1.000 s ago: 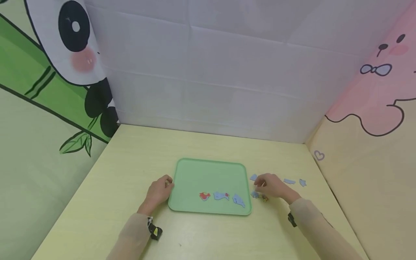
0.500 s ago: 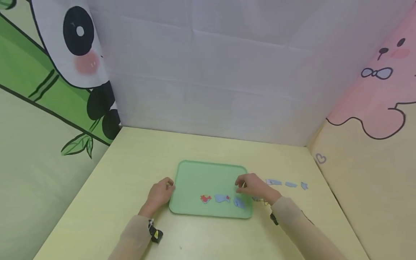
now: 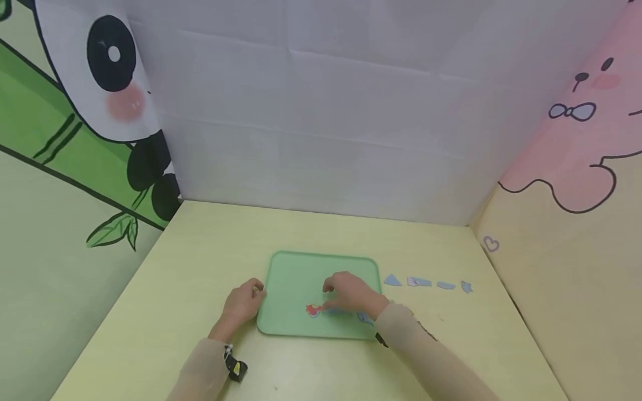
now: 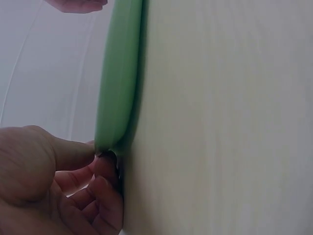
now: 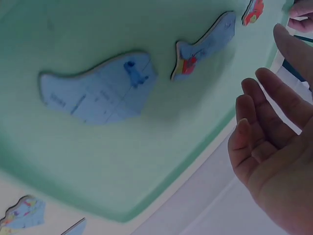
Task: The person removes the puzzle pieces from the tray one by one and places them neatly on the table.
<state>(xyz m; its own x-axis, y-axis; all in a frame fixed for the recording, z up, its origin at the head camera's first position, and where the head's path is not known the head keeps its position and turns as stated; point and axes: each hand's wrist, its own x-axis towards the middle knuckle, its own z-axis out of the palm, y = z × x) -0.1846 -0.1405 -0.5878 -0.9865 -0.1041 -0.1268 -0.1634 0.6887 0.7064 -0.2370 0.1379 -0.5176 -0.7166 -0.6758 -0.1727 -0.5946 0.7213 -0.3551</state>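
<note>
A light green tray [image 3: 296,273] lies on the table. My left hand [image 3: 243,302] pinches its left rim; in the left wrist view the thumb is at the top of the edge, with curled fingers below. My right hand [image 3: 351,292] hovers over the tray, fingers loosely bent and nothing between them in the right wrist view. Three flat puzzle pieces lie in a row in the tray: a red one [image 3: 313,311], a blue one with a red figure [image 5: 208,46], and a larger blue one [image 5: 98,93]. The right hand partly covers the middle piece in the head view.
Right of the tray, more blue puzzle pieces lie in a row, among them a triangular piece [image 3: 393,280] and a small end piece [image 3: 466,287]. Another patterned piece [image 5: 24,213] lies just outside the rim. A white wall [image 3: 321,139] stands behind the table.
My right hand has moved left, from the pieces beside the tray to above the tray's middle. The left hand stays at the tray's left rim.
</note>
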